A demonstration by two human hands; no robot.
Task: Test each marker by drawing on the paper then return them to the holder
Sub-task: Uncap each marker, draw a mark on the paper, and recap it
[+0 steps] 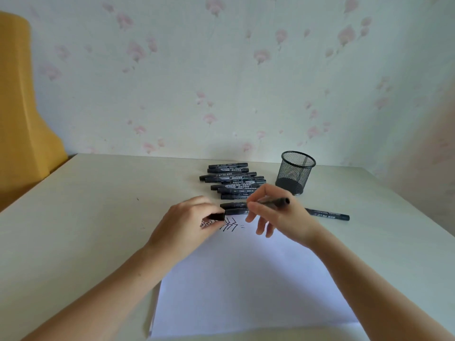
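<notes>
My right hand [275, 215] pinches a black marker [277, 202] between thumb and forefinger, its barrel pointing right above the paper's far edge. My left hand [187, 225] grips a black marker cap [218, 216] just left of it. The white paper [251, 279] lies in front of me with black zigzag test strokes [230, 225] near its far edge. Several black markers [232, 180] lie in a loose pile behind the hands. The black mesh holder [295, 172] stands upright to the pile's right.
One more marker [327, 214] lies alone on the table, right of my right hand. The pale table [86, 217] meets a floral wall at the back. A yellow chair back [22, 107] stands off the table's left edge.
</notes>
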